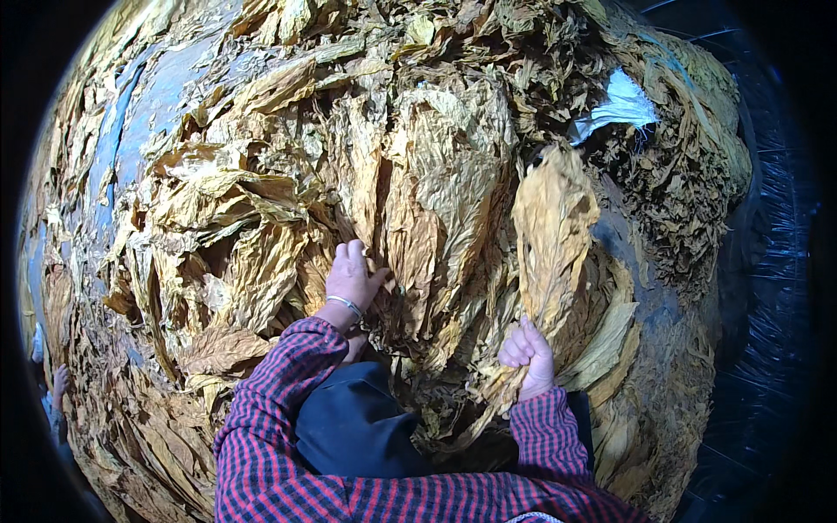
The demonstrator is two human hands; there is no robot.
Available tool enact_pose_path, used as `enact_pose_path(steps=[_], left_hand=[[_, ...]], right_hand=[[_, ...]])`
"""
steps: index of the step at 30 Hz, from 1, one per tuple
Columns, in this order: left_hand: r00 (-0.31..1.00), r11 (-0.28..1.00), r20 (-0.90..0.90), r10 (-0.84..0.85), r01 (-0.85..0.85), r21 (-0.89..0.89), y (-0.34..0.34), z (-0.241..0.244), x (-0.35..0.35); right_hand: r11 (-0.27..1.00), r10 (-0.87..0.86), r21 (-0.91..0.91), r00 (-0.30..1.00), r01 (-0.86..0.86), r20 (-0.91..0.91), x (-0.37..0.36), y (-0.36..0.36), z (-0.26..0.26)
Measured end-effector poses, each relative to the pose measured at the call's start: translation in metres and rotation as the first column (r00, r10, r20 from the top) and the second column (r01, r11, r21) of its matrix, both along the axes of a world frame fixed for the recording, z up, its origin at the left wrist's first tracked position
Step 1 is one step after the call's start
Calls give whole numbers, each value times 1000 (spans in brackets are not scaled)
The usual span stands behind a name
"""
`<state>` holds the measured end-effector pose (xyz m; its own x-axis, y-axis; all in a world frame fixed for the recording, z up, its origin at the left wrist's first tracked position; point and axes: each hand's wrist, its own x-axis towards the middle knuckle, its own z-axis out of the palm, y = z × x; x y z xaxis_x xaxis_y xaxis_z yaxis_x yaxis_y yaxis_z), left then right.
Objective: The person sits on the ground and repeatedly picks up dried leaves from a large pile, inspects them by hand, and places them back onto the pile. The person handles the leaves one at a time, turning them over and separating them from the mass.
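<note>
My left hand (pixel 353 274), with a bracelet at the wrist, reaches onto the heap of dried tobacco leaves (pixel 418 196); its fingertips touch leaves at the middle, and whether they grip one is unclear. At the right, my right hand (pixel 531 353) is closed around the lower end of a dried tobacco leaf (pixel 552 222), which stretches upward from the fist. Crumpled leaf parts (pixel 500 386) hang below and left of that fist. Other long, wrinkled yellow-brown leaves lie between the two hands.
A torn white woven piece (pixel 621 104) lies among dark, broken leaves at the upper right. Blue-grey sheeting (pixel 163 85) shows at the upper left. Dark plastic film (pixel 771 261) borders the right side. Another person's hand (pixel 61 380) is at the far left edge.
</note>
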<state>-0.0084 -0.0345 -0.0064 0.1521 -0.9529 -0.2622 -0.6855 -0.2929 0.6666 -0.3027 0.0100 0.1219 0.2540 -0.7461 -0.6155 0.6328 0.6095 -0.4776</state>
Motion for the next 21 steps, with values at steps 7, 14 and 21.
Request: enact_pose_path(steps=[7,14,21], left_hand=[[996,990,91,11,-24,141,-16,-19,22],[984,992,-161,-71,87,94,-11,-13,24],[177,949,-950,259,140,284,-11,47,-14]], right_hand=[[990,-61,127,997,54,54,-10,38,-18],[988,32,150,999,-28,-20,21,20,-16],[995,78,-61,997,-76,22,37,-1,-14]])
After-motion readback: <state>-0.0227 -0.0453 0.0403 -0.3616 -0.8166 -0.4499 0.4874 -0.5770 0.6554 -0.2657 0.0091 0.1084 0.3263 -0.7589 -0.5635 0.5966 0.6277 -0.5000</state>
